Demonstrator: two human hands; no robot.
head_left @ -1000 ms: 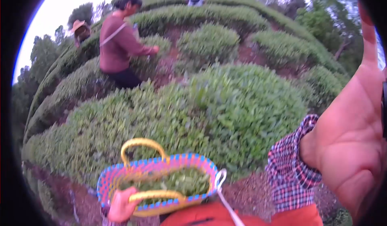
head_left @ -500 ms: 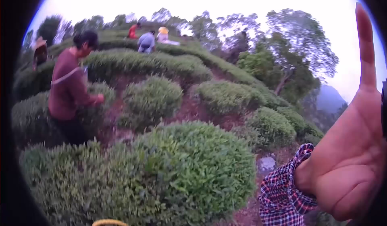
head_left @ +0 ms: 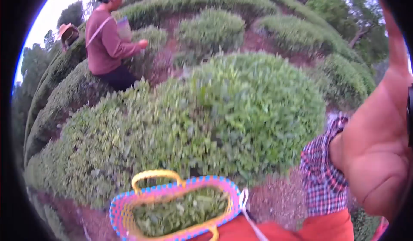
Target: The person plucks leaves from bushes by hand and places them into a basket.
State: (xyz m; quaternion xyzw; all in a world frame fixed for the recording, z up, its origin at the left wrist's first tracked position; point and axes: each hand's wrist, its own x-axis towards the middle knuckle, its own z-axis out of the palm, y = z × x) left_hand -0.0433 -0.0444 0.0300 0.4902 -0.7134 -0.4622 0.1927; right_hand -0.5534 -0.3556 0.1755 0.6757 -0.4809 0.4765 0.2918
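Note:
My right hand is raised close to the camera at the right edge, palm showing, one finger stretched upward and nothing visible in the palm. A checked sleeve covers its wrist. At the bottom, a woven pink, yellow and blue basket holds picked green leaves. One yellow handle stands up at its far side, and part of the other shows at the near edge. A white cord hangs by the basket's right end. My left hand is out of view.
A rounded leafy bush spreads just beyond the basket. Past it, a person in a maroon top stands at another bush. A person in a straw hat is farther left. Bare reddish soil shows at lower right.
The view has tipped up and back down, so the basket is in sight again. My left hand, at the near handle a second ago, has left the view. My right hand stays raised.

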